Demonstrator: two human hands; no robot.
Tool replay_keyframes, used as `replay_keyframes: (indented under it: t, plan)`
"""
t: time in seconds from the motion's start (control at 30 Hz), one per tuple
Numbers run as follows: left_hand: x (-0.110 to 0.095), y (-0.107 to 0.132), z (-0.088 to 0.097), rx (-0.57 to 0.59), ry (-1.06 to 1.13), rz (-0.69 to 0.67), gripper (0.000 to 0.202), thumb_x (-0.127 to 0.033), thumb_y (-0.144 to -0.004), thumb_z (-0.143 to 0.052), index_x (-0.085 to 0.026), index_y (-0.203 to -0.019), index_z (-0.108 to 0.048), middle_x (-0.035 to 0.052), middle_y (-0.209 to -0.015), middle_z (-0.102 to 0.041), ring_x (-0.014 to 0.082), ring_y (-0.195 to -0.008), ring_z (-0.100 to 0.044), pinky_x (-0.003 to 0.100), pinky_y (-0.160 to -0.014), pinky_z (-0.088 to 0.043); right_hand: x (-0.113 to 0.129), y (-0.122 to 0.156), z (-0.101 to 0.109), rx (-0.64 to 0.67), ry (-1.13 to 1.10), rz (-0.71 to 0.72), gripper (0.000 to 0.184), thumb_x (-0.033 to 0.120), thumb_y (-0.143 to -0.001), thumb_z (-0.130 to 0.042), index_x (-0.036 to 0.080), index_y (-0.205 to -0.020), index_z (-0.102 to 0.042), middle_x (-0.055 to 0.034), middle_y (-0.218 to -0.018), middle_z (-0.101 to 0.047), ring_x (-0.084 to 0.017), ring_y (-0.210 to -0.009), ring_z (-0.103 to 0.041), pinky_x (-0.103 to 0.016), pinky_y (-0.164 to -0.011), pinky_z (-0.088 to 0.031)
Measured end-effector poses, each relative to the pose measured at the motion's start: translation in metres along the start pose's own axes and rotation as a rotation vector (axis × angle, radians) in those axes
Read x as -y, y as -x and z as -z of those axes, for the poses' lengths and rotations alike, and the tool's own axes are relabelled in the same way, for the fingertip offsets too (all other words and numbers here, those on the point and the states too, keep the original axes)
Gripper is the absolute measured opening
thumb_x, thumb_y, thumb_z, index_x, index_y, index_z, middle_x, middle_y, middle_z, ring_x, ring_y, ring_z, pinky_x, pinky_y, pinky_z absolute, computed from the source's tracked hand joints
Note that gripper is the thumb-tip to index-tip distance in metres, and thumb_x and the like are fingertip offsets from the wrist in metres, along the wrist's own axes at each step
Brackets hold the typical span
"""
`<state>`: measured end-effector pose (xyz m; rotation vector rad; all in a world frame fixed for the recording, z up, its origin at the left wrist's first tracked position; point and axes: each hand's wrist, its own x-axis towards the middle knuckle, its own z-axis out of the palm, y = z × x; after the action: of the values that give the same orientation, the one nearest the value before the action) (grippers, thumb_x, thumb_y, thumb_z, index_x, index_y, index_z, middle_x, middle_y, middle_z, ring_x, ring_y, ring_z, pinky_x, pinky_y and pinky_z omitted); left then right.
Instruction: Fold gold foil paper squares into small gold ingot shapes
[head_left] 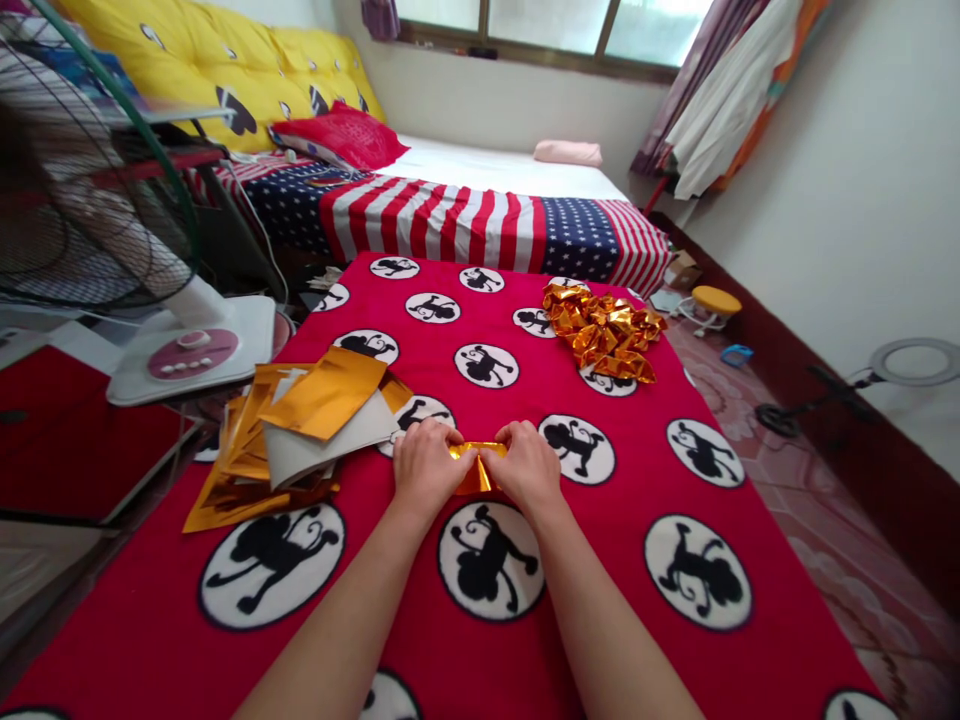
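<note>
Between both hands, just above or on the red cloth, is a small piece of shiny gold foil paper, partly folded. My left hand pinches its left side, and my right hand pinches the right side, with the thumbs close together at the middle. Fingers cover much of the sheet's edges. To the left of my left hand lies a loose stack of gold foil sheets mixed with pale grey ones. Farther off at the right sits a heap of folded gold foil pieces.
A red cloth with monkey prints covers the table. An electric fan stands at the left edge. Behind is a bed with a striped and starred cover. On the right floor are a yellow stool and a ring light.
</note>
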<state>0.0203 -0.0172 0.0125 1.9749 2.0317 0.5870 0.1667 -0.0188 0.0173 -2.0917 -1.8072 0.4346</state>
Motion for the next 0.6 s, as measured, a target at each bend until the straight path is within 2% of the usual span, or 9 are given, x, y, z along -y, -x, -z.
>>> replay_keyframes:
  t: [0.07, 0.2, 0.4, 0.53, 0.6]
  plan:
    - [0.001, -0.001, 0.000, 0.003, 0.006, 0.002, 0.019, -0.040, -0.072, -0.069, -0.023, -0.078, -0.071, 0.0063, -0.093, -0.071, 0.0271, -0.092, -0.061, 0.038, -0.082, -0.043, 0.000, 0.000, 0.000, -0.010, 0.010, 0.007, 0.022, 0.040, -0.074, -0.065, 0.021, -0.085, -0.066, -0.0053, -0.093, -0.066, -0.021, -0.088, -0.062, -0.029, -0.069, -0.038]
    - [0.003, -0.002, 0.002, 0.032, 0.035, -0.014, 0.013, -0.035, -0.073, -0.068, -0.024, -0.078, -0.073, 0.0051, -0.092, -0.072, 0.0251, -0.091, -0.062, 0.035, -0.081, -0.044, -0.001, -0.001, 0.000, 0.025, 0.004, -0.002, 0.013, 0.031, -0.076, -0.062, 0.023, -0.085, -0.067, -0.0036, -0.093, -0.066, -0.019, -0.085, -0.063, -0.028, -0.067, -0.038]
    - [0.006, -0.003, 0.002, 0.035, 0.047, -0.001, 0.016, -0.038, -0.073, -0.069, -0.024, -0.079, -0.073, 0.0047, -0.091, -0.071, 0.0247, -0.091, -0.061, 0.035, -0.081, -0.044, -0.002, -0.002, -0.005, -0.021, 0.028, 0.009, 0.024, 0.042, -0.073, -0.067, 0.022, -0.087, -0.067, -0.0048, -0.094, -0.066, -0.020, -0.086, -0.062, -0.028, -0.068, -0.039]
    - [0.010, -0.005, 0.003, 0.083, 0.063, -0.027, 0.013, -0.027, -0.076, -0.063, -0.026, -0.082, -0.075, 0.0041, -0.091, -0.071, 0.0239, -0.092, -0.062, 0.035, -0.083, -0.045, -0.006, -0.004, -0.001, 0.042, -0.026, 0.002, 0.011, 0.028, -0.076, -0.064, 0.024, -0.086, -0.068, -0.0017, -0.093, -0.066, -0.017, -0.083, -0.061, -0.027, -0.066, -0.036]
    - [0.013, -0.006, 0.005, 0.099, 0.080, -0.042, 0.015, -0.023, -0.077, -0.061, -0.025, -0.083, -0.075, 0.0041, -0.092, -0.071, 0.0237, -0.093, -0.062, 0.035, -0.086, -0.045, -0.009, -0.005, 0.002, 0.068, -0.056, -0.006, 0.013, 0.021, -0.076, -0.061, 0.025, -0.085, -0.069, -0.0004, -0.091, -0.066, -0.016, -0.082, -0.061, -0.026, -0.066, -0.036]
